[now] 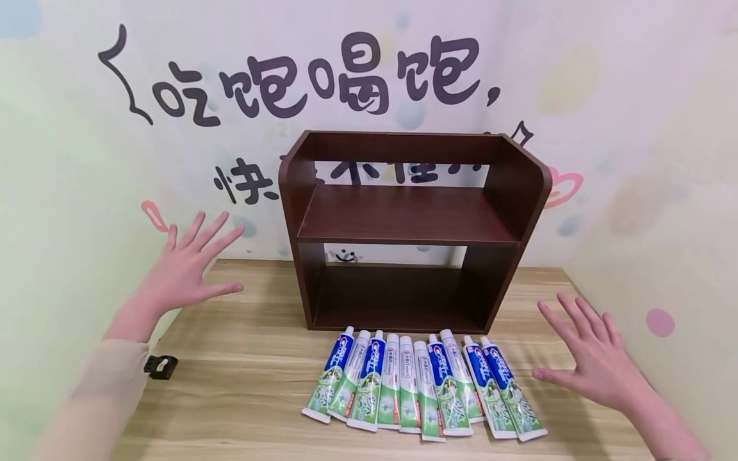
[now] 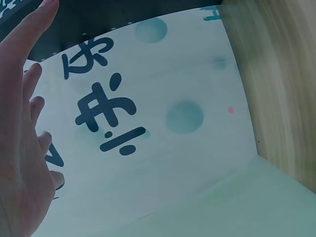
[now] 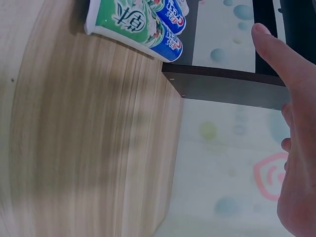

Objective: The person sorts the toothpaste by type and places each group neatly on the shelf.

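Note:
My left hand point(image 1: 183, 272) is raised left of a dark brown two-tier shelf point(image 1: 409, 242), fingers spread and holding nothing. On the other side my right hand point(image 1: 599, 358) hovers with its fingers spread, also holding nothing, beside a row of toothpaste tubes. The rightmost blue and green tube point(image 1: 513, 389) is nearest to it. White and green tubes point(image 1: 409, 384) lie in the middle of the row, with more blue ones such as the leftmost tube point(image 1: 330, 378). All lie with caps toward the shelf. In the right wrist view a tube point(image 3: 133, 27) shows near the shelf's corner.
The shelf stands at the back of a wood-grain table point(image 1: 230, 384), and nothing shows on its two boards. Behind it hangs a white backdrop point(image 1: 242, 38) with dark lettering. Pale walls flank both sides. A small black device point(image 1: 161, 367) sits at the left wrist.

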The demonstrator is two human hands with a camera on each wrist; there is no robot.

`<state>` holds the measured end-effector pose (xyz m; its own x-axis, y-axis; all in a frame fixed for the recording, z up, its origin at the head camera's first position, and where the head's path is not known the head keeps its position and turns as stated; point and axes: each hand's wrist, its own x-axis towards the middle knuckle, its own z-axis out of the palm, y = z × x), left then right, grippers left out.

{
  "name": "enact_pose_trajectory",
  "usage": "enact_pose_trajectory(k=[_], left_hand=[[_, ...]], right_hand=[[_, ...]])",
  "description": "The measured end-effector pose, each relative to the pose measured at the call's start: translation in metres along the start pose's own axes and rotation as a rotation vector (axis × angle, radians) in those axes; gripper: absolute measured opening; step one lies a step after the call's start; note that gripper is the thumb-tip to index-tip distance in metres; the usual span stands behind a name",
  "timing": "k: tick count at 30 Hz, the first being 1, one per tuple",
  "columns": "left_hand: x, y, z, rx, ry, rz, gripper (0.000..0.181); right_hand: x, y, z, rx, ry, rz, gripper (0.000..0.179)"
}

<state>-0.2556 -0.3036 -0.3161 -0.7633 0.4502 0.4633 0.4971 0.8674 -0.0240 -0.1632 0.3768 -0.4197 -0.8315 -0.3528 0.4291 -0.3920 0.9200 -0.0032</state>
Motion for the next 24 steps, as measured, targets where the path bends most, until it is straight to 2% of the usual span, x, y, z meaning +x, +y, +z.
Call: enact_pose_trajectory(k=[14, 24], left_hand=[[0.024, -0.002, -0.029, -0.079, 0.055, 0.012, 0.101], [0.041, 0.004, -0.051, -0.122, 0.041, -0.079, 0.102]], right_hand=[[-0.003, -0.003, 0.004, -0.022, 0.006, -0.014, 0.114], [-0.004, -0.004, 0.012, 0.017, 0.013, -0.002, 0.112]])
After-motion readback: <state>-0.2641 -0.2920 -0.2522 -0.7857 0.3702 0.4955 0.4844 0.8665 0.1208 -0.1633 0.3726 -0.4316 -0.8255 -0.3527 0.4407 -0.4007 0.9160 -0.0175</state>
